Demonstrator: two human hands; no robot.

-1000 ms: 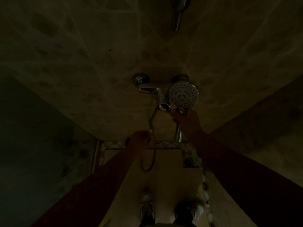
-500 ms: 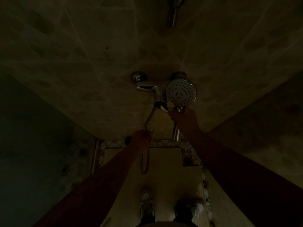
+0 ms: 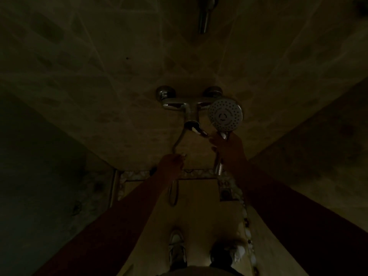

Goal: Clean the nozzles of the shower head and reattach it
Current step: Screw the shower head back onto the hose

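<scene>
Chrome shower head (image 3: 226,115) shifted right; right hand (image 3: 229,148) grips handle.

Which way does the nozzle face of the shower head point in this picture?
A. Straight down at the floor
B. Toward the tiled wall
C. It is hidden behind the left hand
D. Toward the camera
D: the round nozzle face of the shower head shows its rings of holes to the camera, while the right hand holds its handle below.
</scene>
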